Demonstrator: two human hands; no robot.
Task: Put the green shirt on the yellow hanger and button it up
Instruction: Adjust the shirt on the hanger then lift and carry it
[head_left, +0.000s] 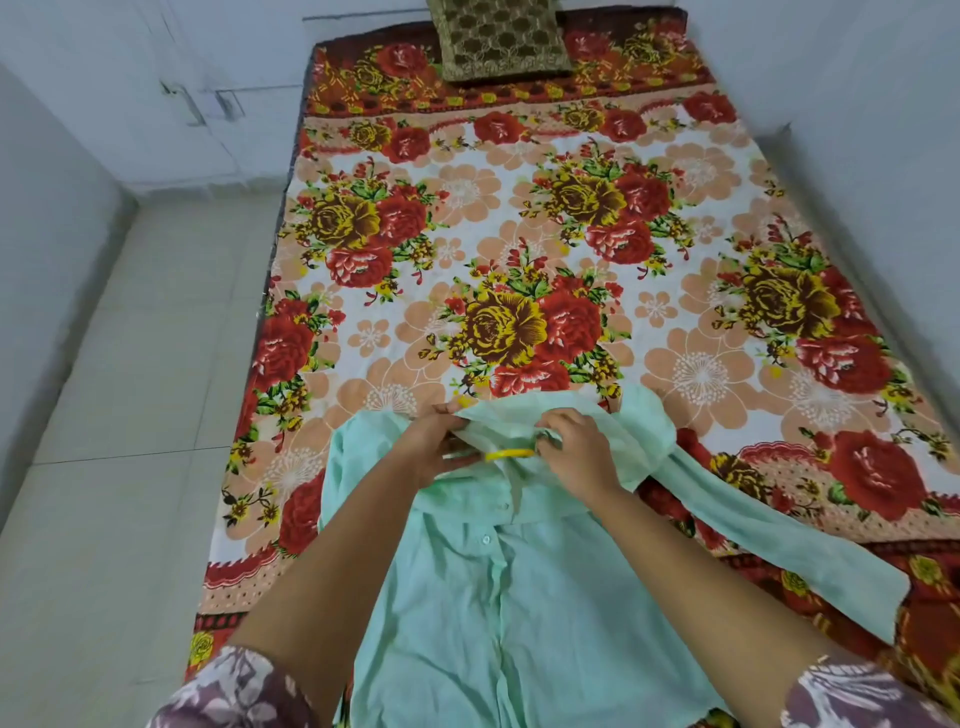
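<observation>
The green shirt (498, 597) lies front up on the flowered bed, collar away from me, its placket closed down the middle and one sleeve stretched to the right. A short piece of the yellow hanger (508, 454) shows at the neck opening; the rest is hidden inside the shirt. My left hand (434, 447) pinches the collar on the left side of the neck. My right hand (579, 449) grips the collar fabric on the right, fingers curled beside the hanger.
The bed sheet (519, 234) with red and yellow roses stretches away from me. A brown patterned cushion (498, 39) rests at the head end. White walls close in behind and on the right; a tiled floor (130, 415) runs along the left.
</observation>
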